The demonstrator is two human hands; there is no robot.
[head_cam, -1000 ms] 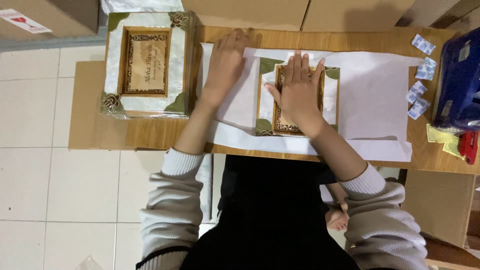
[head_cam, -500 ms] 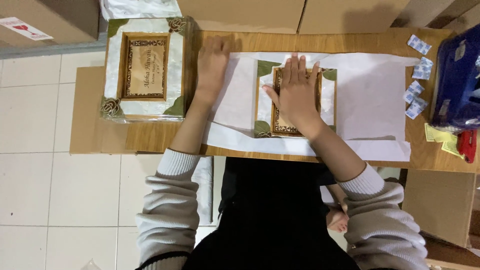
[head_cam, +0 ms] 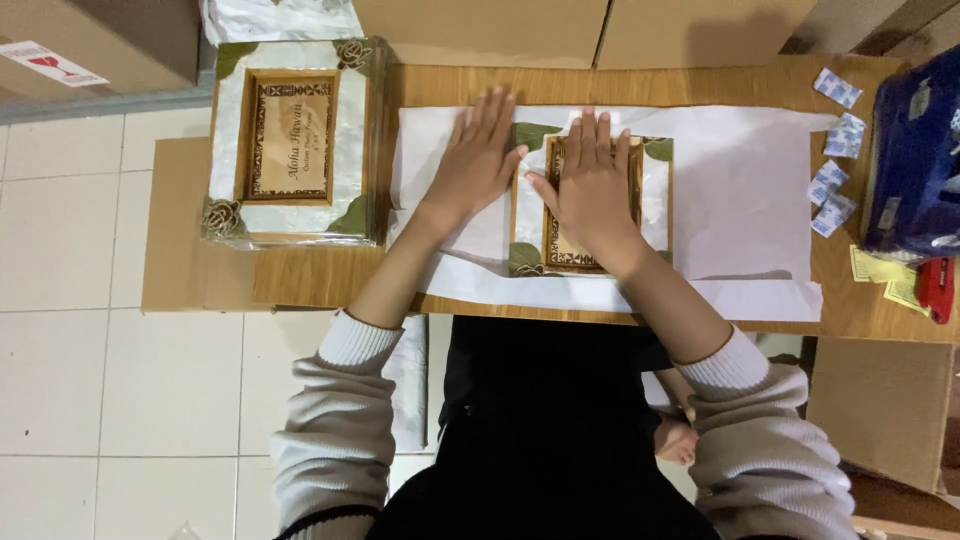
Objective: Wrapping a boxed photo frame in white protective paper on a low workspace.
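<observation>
A small picture frame (head_cam: pixel 655 190) with a pale shell border and green corners lies on a sheet of white wrapping paper (head_cam: pixel 750 190) spread over the wooden table (head_cam: pixel 330 275). My right hand (head_cam: pixel 592 185) rests flat on the middle of this frame, fingers spread. My left hand (head_cam: pixel 478 160) lies flat on the white paper just left of the frame, palm down, holding nothing. A stack of similar larger frames (head_cam: pixel 290 140) stands at the table's left end.
Several small white and blue packets (head_cam: pixel 835 150) lie at the right by a dark blue box (head_cam: pixel 915 160). Yellow slips (head_cam: pixel 885 270) and a red tool (head_cam: pixel 935 288) sit near the right edge. Cardboard boxes (head_cam: pixel 480 25) line the far side. White floor tiles (head_cam: pixel 70 300) lie to the left.
My left hand slid left across the paper toward the frame stack, then came back right beside the small frame. My right hand stayed on the frame.
</observation>
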